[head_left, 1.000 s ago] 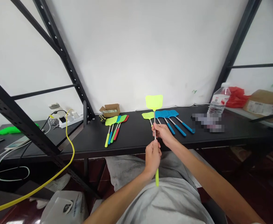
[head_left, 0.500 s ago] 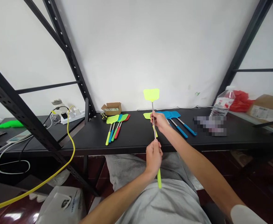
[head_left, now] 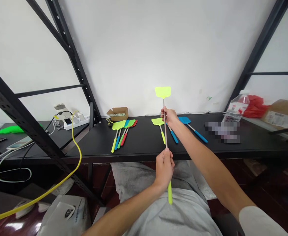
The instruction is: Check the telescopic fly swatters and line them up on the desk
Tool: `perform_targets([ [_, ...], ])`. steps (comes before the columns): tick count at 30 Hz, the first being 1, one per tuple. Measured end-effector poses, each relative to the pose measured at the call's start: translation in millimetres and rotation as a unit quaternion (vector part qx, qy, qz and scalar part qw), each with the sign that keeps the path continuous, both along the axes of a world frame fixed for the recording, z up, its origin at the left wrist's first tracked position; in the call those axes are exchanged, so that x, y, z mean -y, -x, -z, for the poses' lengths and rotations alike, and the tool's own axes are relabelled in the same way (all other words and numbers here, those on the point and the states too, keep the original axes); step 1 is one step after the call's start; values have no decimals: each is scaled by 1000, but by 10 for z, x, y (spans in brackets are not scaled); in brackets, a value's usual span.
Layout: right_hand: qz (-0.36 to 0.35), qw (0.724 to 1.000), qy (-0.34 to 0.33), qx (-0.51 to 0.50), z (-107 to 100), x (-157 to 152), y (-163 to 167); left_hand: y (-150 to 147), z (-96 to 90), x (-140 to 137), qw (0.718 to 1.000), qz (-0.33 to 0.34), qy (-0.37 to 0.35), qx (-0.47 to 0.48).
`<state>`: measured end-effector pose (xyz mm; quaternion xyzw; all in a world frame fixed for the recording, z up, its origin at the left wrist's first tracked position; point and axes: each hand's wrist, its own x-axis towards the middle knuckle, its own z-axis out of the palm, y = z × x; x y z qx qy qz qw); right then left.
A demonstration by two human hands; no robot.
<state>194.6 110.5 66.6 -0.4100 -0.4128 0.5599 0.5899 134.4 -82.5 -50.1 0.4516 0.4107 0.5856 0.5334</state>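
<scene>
Both my hands hold one yellow-green fly swatter (head_left: 163, 92) upright in front of me, its metal shaft extended. My left hand (head_left: 164, 166) is closed round the lower shaft, just above the yellow-green handle. Higher up, below the swatter's head, my right hand (head_left: 169, 116) pinches the shaft. Behind them on the black table lie another yellow-green fly swatter (head_left: 158, 121) and blue fly swatters (head_left: 184, 120), partly hidden by my right hand and arm. Further left, a fanned row holds a yellow-green swatter (head_left: 118, 125), a blue one, a green one and a red swatter (head_left: 133, 123).
A small open cardboard box (head_left: 119, 113) and a yellow-black tape measure (head_left: 109, 122) stand at the back left. At right are a plastic bottle (head_left: 235, 108), a red bag (head_left: 255, 106) and a parcel (head_left: 282, 114). A yellow cable (head_left: 78, 157) crosses a black metal post on the left.
The right hand has slid up the shaft, away from the left hand. The swatter's head has risen and shifted slightly right, and more shaft shows between the hands.
</scene>
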Motion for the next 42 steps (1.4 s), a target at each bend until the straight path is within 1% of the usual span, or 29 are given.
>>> perform_targets([
  [3, -24, 999, -32, 11, 48, 70, -92, -8, -14, 26, 1000, 15, -3, 4],
  [5, -52, 997, -53, 29, 142, 207, -137, -7, -21, 24, 1000, 23, -2, 7],
  [7, -94, 992, -71, 49, 276, 409, -162, 10, -30, 0, 1000, 20, -3, 9],
  [12, -194, 974, -74, 90, 605, 945, -159, 119, -104, -107, 999, -24, -33, 3],
  [14, -230, 965, -87, 93, 675, 1072, -154, 156, -138, -133, 998, -43, -42, -10],
  [16, -241, 962, -100, 87, 711, 1135, -156, 168, -153, -141, 997, -54, -39, -24],
  [21, -217, 969, -104, 47, 744, 1141, -162, 116, -102, -121, 998, -48, -37, -27],
  [24, -196, 975, -97, 37, 720, 1108, -139, 79, -64, -91, 997, -56, -39, -30],
  [29, -111, 989, -91, 36, 596, 1001, -116, 31, -15, -10, 998, -48, -2, -29],
  [33, -89, 992, -83, 42, 512, 854, -140, -22, 48, 64, 999, -41, 5, -25],
  [37, -53, 993, -95, 36, 441, 666, -178, -95, 129, 153, 999, -27, 19, -20],
  [42, -44, 993, -102, 40, 343, 532, -213, -143, 193, 214, 999, -19, 26, -8],
])
